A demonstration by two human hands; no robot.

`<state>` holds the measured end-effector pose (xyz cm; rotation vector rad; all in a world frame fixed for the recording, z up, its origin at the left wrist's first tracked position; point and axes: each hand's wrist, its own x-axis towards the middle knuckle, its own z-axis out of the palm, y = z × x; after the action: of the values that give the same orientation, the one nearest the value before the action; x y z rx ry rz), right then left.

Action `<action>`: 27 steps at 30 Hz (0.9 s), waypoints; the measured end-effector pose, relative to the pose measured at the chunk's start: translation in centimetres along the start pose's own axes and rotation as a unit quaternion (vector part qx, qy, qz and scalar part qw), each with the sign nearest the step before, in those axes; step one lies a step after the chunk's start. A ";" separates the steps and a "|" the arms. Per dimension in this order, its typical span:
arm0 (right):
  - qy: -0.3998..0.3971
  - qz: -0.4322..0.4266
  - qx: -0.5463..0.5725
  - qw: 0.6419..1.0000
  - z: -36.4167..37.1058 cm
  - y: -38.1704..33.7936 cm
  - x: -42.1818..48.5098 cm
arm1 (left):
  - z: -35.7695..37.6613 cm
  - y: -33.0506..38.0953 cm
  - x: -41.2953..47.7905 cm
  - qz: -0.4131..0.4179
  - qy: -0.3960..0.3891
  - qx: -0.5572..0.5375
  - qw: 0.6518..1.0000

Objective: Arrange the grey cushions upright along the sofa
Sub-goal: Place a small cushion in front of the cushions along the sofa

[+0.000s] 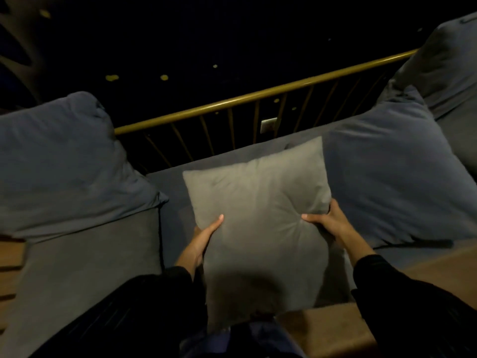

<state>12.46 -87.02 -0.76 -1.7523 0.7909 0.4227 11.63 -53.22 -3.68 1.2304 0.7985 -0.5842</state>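
Cushion (pixel 258 215), unlabelled grey, gripped at its sides by left hand (pixel 201 241) and right hand (pixel 327 223).

I see both arms reaching forward, in dark long sleeves down to the wrists. My left hand (pixel 200 241) is at the left, thumb stretched up and forward on top, the other fingers hidden below. My right hand (pixel 329 223) is at the right, thumb pointing inward to the left, fingers curled around and closed in a grip. Both hands are holding, well apart from each other.
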 end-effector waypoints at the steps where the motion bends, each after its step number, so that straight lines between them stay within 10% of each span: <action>1: -0.007 0.007 -0.020 1.000 0.6 0.5 -0.3 | -0.7 -1.4 0.0 -0.016 0.007 -0.005 1.000; 12: -0.009 -0.005 -0.112 0.994 1.9 1.5 1.0 | -0.3 -5.3 3.7 -0.004 0.072 0.031 0.997; 19: 0.002 0.059 -0.329 0.943 4.1 2.0 1.8 | 2.4 -2.7 1.3 0.009 0.150 0.340 0.928; 27: 0.211 0.078 0.030 0.974 -2.9 5.4 -0.8 | 9.7 4.2 -0.2 0.156 0.102 0.473 0.861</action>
<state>7.89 -90.42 -3.09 -1.7515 1.2373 0.1238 16.78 -61.58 0.22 2.3131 0.4426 -0.5957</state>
